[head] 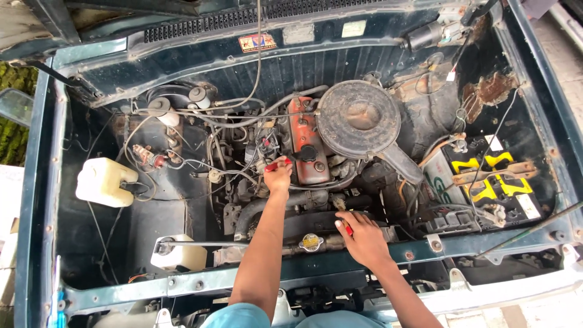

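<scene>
Left hand [278, 178] closed on red tool [274, 165], deep in bay, just left of red valve cover [308, 147]. Right hand [359, 235] fingers curled, second red item [348, 229] under it, resting beside radiator cap [311, 242]. One round air cleaner [358, 119]. One battery [486, 179] right. Two white tanks: [103, 181], [179, 254].

A: Which parts are only partly shown?

B: The red-handled tool [276, 165] in the left hand [279, 178] is mostly covered by fingers; its tip is hidden. The red item [348, 229] under the right hand [362, 238] shows only a sliver.

A: And at the frame edges?

B: The side mirror [13, 105], far left, is cut off.
</scene>
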